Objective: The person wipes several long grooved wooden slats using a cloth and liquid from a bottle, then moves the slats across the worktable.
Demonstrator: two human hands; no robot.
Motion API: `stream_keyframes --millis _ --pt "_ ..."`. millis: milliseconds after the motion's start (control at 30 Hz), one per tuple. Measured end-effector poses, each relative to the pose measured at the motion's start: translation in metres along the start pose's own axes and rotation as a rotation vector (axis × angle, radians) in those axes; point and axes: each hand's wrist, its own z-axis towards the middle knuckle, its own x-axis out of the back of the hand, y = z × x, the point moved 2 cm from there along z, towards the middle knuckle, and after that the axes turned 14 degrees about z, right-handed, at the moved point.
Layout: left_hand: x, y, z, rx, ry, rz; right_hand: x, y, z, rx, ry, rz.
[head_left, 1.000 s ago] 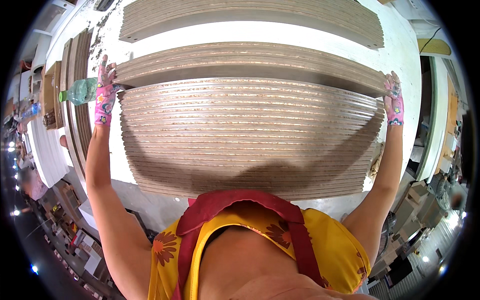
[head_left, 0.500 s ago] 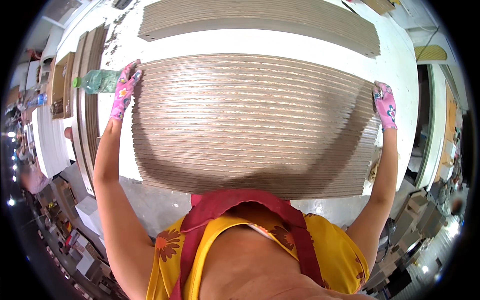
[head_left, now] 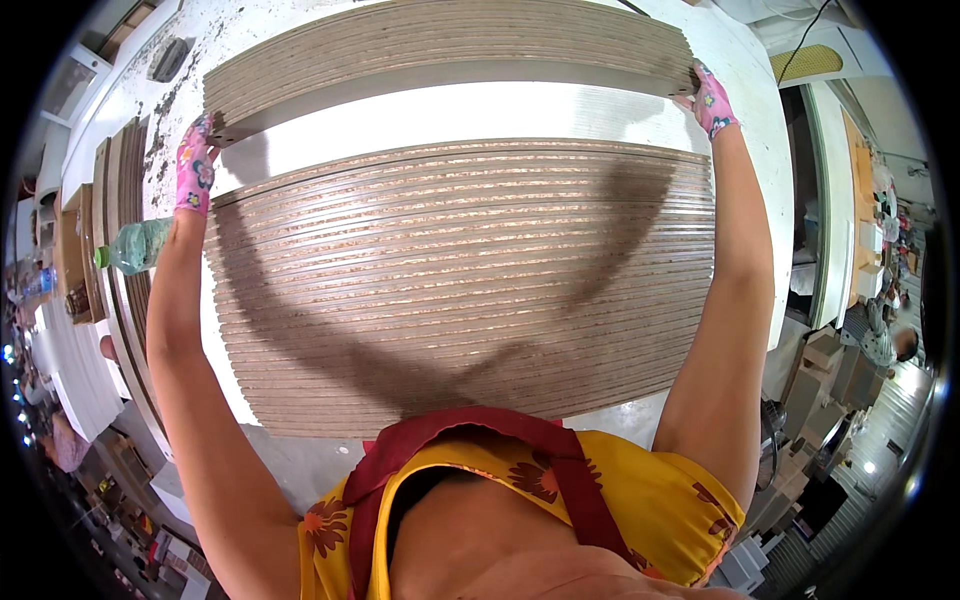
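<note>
both gloved hands, left hand (head_left: 194, 165) and right hand (head_left: 712, 100), grip the far board stack (head_left: 450, 45) ends; next, a level pull toward the near stack (head_left: 460, 290).

The far board stack (head_left: 450, 50) hides both hands' fingers (head_left: 205, 125); its top edge is cut off.

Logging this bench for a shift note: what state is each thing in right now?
Far stack of boards: lying flat, gripped at both ends.
Near stack of boards: flat, fanned, untouched.
Left hand: gloved, on the far stack's left end.
Right hand: gloved, on its right end.
Plastic bottle: lying on its side, capped.
</note>
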Motion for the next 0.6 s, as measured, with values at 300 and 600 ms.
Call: stream_keyframes --millis 300,600 --pt "-0.002 -0.002 -0.009 0.077 0.021 -0.110 -0.013 -0.043 -0.047 -0.484 0.127 0.670" --pt "0.033 -0.018 -0.019 0.183 0.096 -0.060 -0.028 -0.070 -0.036 -0.906 -0.019 0.681"
